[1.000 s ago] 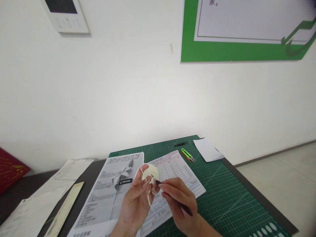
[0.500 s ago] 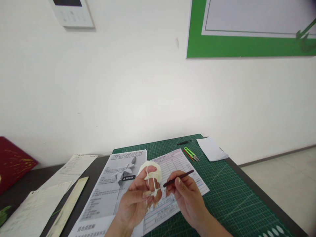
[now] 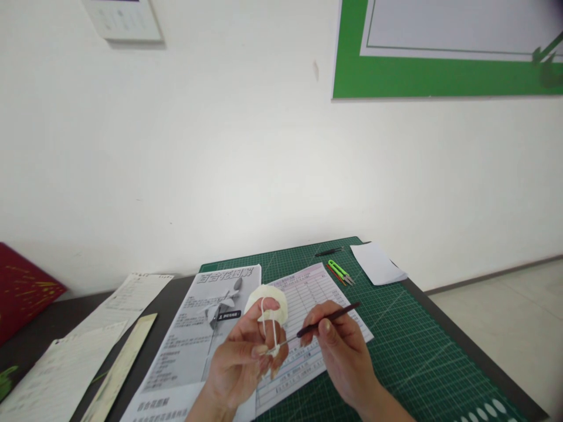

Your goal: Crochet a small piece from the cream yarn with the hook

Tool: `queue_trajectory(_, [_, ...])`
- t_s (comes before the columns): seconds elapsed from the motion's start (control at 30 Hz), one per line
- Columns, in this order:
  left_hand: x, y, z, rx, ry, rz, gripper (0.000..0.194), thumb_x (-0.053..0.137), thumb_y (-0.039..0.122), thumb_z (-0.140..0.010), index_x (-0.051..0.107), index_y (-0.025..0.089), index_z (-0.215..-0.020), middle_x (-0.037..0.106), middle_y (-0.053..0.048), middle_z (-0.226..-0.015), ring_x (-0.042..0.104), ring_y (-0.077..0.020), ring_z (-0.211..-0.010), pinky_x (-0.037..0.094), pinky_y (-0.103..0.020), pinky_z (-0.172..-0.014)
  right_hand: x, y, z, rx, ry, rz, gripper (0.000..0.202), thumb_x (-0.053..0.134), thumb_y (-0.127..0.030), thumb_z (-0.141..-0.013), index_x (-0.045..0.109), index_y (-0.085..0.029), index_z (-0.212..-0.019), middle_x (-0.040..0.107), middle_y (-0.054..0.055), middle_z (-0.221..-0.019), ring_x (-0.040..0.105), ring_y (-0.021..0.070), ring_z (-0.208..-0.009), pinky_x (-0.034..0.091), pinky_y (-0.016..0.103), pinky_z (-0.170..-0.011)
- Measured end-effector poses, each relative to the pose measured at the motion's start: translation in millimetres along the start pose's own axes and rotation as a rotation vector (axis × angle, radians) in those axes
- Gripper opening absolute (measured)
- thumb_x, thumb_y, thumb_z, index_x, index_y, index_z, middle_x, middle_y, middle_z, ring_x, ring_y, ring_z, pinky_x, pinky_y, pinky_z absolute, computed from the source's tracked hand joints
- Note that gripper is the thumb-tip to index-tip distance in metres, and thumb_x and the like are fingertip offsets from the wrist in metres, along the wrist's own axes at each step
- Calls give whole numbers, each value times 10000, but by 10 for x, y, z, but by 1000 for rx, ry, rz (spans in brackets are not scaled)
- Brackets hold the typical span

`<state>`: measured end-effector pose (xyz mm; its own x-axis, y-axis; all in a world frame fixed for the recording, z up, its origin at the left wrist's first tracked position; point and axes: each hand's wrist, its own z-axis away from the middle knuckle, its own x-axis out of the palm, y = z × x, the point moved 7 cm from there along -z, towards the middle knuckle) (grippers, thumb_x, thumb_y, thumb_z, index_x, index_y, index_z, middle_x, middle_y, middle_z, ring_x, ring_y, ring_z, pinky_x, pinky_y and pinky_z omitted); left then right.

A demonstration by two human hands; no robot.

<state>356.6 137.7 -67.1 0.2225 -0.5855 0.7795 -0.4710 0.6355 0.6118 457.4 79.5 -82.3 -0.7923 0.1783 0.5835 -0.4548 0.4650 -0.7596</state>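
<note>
My right hand (image 3: 341, 346) grips a crochet hook (image 3: 328, 318) by its dark handle, with the thin metal shaft pointing left toward my other hand. White yarn (image 3: 275, 331) loops over the raised index finger of my left hand (image 3: 244, 351) and runs down to the hook. My left thumb and fingers pinch the yarn near the hook's tip; the small stitches there are partly hidden. Behind my left fingers, a ball of cream yarn (image 3: 276, 298) rests on the papers.
A printed sheet (image 3: 176, 346) and a ruled form (image 3: 308, 290) lie on the green cutting mat (image 3: 409, 346). Green thread snips (image 3: 341, 272), a dark slim tool (image 3: 329, 252) and white paper (image 3: 378, 264) lie farther back. A ruler (image 3: 121, 369) and handwritten sheets (image 3: 74, 357) are left.
My right hand has drawn the crochet hook slightly to the right, so more of its metal shaft shows between the hands. My left hand keeps nearly the same pose with the yarn.
</note>
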Motion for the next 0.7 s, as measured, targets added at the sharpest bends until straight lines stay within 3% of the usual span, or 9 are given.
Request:
queue_trajectory(0.5, [-59,-14,0,-13,29,-11,381,598,80,-616,594,172,-986,426,37,-516,398,-82,-451,266,-209,-443,17,-179,22,-159,-51,206,127,540,-312,-846,627,-219,-848,596,16,-716,551,158,-664,418,293,-614])
queue_trajectory(0.7, [-92,-5,2,-6,68,-49,406,618,81,-603,588,171,-997,481,21,-542,449,-106,-501,282,-223,-478,95,-300,105,-320,-147,366,141,493,-263,-867,615,-238,-934,578,36,-748,543,186,-693,435,330,-609])
